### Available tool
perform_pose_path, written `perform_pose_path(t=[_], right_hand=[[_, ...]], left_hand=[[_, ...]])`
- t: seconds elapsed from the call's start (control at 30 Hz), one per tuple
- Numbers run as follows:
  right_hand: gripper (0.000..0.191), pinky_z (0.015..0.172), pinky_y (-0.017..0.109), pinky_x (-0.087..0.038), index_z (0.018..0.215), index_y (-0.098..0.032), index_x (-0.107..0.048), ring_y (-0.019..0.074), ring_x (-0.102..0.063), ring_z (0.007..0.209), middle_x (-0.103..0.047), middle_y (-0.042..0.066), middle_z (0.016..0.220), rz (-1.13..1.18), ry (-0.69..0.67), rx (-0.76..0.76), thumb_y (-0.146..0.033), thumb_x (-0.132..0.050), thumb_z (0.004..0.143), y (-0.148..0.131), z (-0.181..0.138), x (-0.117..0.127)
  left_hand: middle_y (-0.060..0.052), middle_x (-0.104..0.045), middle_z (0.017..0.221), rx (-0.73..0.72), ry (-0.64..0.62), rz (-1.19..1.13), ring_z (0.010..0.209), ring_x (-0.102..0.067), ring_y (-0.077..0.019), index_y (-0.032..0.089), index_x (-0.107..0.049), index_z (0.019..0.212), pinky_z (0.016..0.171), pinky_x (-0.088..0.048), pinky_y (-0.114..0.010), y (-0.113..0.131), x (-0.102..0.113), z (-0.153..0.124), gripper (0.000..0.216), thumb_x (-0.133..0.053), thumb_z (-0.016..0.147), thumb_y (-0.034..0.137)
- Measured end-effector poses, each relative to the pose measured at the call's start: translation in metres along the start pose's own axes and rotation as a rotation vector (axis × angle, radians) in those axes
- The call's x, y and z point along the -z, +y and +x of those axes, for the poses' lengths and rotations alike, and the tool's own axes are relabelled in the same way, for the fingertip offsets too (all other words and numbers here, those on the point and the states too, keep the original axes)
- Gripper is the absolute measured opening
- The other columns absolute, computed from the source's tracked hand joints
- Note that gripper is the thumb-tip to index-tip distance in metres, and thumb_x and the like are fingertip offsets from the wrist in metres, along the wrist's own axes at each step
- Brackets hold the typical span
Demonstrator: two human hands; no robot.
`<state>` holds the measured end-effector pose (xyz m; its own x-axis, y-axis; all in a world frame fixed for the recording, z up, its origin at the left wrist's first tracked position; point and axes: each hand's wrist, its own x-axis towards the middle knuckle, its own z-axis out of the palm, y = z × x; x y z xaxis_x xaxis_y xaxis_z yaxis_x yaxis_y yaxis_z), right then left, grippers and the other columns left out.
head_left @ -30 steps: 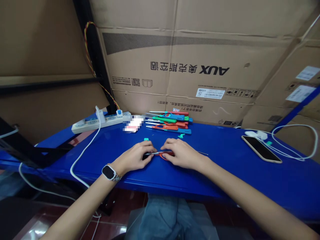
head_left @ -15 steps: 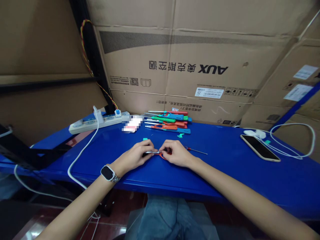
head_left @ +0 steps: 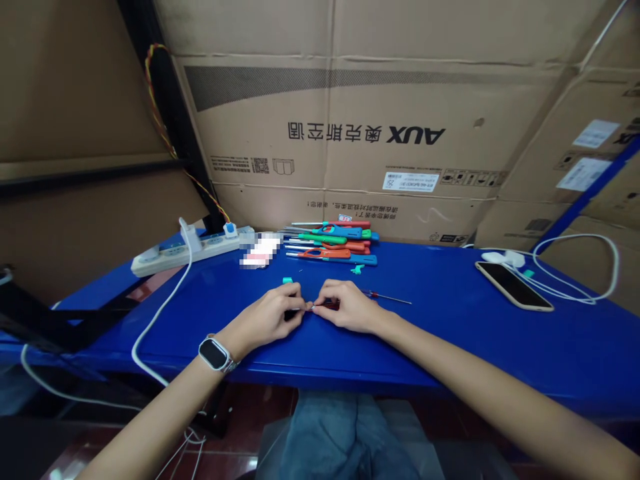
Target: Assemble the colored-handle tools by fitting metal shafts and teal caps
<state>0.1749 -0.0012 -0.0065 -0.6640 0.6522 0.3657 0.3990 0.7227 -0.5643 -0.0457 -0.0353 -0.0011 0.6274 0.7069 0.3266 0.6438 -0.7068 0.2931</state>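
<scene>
Both hands meet at the middle of the blue table [head_left: 450, 347]. My left hand [head_left: 273, 313], with a smartwatch [head_left: 214, 353] on its wrist, is closed around the metal end of a red long-nosed lighter [head_left: 327, 305]. My right hand [head_left: 347, 305] is closed over the lighter's red handle, and the fingertips of both hands nearly touch. Little of the lighter shows between the fingers. A thin metal rod with a dark tip [head_left: 390, 298] lies just right of my right hand.
A pile of several coloured lighters [head_left: 333, 243] lies at the table's back, with small teal parts [head_left: 287, 281] near it. A power strip [head_left: 187, 248] and white cable sit back left. A phone [head_left: 513, 285] with white charger cable lies right. Cardboard boxes [head_left: 350, 133] stand behind.
My right hand has slid left along the lighter toward my left hand, covering more of the red handle. The thin rod beside it is now uncovered.
</scene>
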Motion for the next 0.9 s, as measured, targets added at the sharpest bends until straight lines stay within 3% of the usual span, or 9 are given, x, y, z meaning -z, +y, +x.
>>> perform_pose_path(t=[0.3,0.5,0.7,0.8,0.9], right_hand=[[0.01,0.081,0.028,-0.045,0.08,-0.018,-0.073,0.0165,-0.061,0.085,-0.068,0.004,0.086,-0.077,0.017,-0.018,-0.017,-0.064,0.086,0.0,0.002,-0.003],[0.019,0.089,0.035,-0.046,0.096,-0.018,-0.074,0.02,-0.062,0.094,-0.072,0.007,0.099,-0.182,0.124,-0.061,-0.013,-0.057,0.089,0.01,-0.009,0.032],[0.016,0.089,0.037,-0.045,0.097,-0.02,-0.074,0.021,-0.061,0.097,-0.071,0.006,0.1,-0.255,0.016,-0.091,-0.028,-0.061,0.092,0.015,-0.034,0.044],[0.033,0.092,0.04,-0.042,0.112,-0.022,-0.07,0.0235,-0.059,0.103,-0.069,0.007,0.11,-0.299,-0.016,-0.09,-0.044,-0.065,0.089,0.01,-0.041,0.038],[0.054,0.095,0.044,-0.04,0.133,-0.022,-0.059,0.0256,-0.057,0.108,-0.064,0.009,0.121,-0.347,-0.043,-0.064,-0.049,-0.066,0.087,0.005,-0.041,0.033]], left_hand=[[-0.005,-0.065,0.093,0.002,0.009,-0.128,0.087,-0.061,-0.0171,0.019,-0.065,0.089,0.084,-0.047,-0.03,-0.003,-0.009,0.011,0.021,-0.049,0.1,0.027],[-0.006,-0.067,0.099,0.026,0.001,-0.104,0.091,-0.061,-0.0191,0.02,-0.064,0.095,0.086,-0.047,-0.031,-0.011,-0.008,0.014,0.02,-0.047,0.101,0.027],[-0.006,-0.067,0.102,0.02,0.017,-0.094,0.094,-0.06,-0.0198,0.019,-0.063,0.093,0.087,-0.047,-0.033,-0.012,-0.008,0.018,0.019,-0.046,0.1,0.024],[-0.005,-0.068,0.1,0.026,0.023,-0.096,0.094,-0.06,-0.0198,0.019,-0.063,0.092,0.088,-0.048,-0.034,-0.012,-0.01,0.019,0.017,-0.049,0.1,0.025],[-0.006,-0.068,0.102,0.029,0.031,-0.094,0.096,-0.06,-0.0198,0.019,-0.063,0.094,0.09,-0.048,-0.034,-0.013,-0.01,0.018,0.017,-0.05,0.099,0.027]])
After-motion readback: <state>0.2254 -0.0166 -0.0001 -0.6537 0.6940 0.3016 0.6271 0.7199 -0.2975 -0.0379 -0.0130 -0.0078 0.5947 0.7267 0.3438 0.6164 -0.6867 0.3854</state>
